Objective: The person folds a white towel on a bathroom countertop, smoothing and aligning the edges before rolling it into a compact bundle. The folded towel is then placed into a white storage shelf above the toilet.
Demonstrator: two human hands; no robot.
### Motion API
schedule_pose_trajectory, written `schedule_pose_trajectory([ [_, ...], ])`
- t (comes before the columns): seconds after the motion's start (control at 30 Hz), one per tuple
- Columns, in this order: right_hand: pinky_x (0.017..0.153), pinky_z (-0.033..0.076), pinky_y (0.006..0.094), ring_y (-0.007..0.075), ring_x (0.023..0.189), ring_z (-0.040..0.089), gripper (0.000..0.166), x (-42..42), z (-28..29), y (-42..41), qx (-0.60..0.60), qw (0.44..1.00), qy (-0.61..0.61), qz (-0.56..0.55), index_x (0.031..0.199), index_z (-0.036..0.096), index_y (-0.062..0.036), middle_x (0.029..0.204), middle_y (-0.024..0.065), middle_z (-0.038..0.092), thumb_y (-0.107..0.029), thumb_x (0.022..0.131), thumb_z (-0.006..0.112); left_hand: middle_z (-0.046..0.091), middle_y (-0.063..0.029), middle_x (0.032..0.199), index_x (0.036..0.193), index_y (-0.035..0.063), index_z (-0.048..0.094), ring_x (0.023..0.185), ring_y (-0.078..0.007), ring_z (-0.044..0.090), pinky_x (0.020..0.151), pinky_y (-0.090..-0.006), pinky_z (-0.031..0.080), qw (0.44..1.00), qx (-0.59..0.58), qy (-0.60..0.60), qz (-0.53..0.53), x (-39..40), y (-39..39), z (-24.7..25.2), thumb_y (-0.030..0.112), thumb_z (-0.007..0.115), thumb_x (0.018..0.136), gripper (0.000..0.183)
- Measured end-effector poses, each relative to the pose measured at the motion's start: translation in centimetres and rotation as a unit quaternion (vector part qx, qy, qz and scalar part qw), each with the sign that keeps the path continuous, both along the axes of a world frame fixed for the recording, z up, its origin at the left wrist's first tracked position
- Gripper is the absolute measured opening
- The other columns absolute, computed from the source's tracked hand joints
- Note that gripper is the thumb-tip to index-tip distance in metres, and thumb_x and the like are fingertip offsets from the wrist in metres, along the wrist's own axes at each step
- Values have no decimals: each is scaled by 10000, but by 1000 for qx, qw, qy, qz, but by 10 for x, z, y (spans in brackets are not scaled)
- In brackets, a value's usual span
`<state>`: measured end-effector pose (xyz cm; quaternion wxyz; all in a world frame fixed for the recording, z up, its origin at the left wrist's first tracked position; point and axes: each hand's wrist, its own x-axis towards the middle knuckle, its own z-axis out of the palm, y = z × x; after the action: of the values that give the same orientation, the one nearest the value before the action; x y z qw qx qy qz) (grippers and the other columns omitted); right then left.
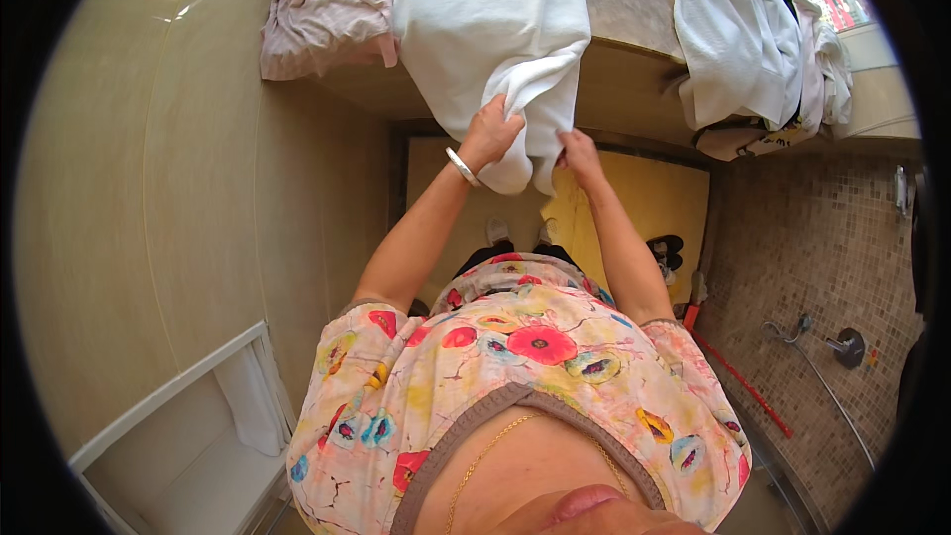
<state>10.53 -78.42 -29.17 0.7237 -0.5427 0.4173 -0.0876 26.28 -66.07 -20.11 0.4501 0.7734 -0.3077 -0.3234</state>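
Observation:
A large white cloth (pixel 490 7), towel-like, lies over the stone ledge and hangs down in front of me. My left hand (pixel 492 132), with a silver bangle on the wrist, grips a bunched fold of it near its lower part. At its lower right edge, my right hand (pixel 581 156) pinches the cloth between thumb and fingers. The hanging end is folded and uneven between and below the hands. Just left of the white cloth, a crumpled pale pink cloth (pixel 327 15) drapes over the same ledge.
More white cloth (pixel 735 37) and other garments hang over the ledge (pixel 631 0) at the right. Black shoes (pixel 665 253) stand on the floor. A red pole (pixel 743 383) and a shower hose (pixel 832 397) are by the mosaic wall. A white-framed recess (pixel 171 397) is at lower left.

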Motion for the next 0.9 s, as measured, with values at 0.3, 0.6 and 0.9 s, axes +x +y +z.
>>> schedule_pose_trajectory([
  [0.3,596,481,245,95,637,574,206,21,67,4,276,926,-253,-52,885,596,-110,749,0,618,-284,978,540,663,-145,928,1067,-41,567,818,-200,625,746,-347,508,997,-57,10,43,-28,-25,-5,194,623,834,336],
  [0.6,921,475,353,188,1008,589,295,4,78,-3,296,923,-247,-2,1145,593,-56,1065,72,640,-296,988,527,653,-115,921,1063,-31,557,821,-170,624,715,-311,518,994,-44,-90,37,-27,-27,5,161,698,760,385],
  [0.9,798,537,337,184,1045,584,595,-26,103,25,88,980,-78,163,1255,514,-26,1195,86,581,-365,823,746,668,-213,943,1042,-28,565,855,-328,660,770,-397,515,993,-38,-26,106,-38,-43,2,135,636,727,362],
])
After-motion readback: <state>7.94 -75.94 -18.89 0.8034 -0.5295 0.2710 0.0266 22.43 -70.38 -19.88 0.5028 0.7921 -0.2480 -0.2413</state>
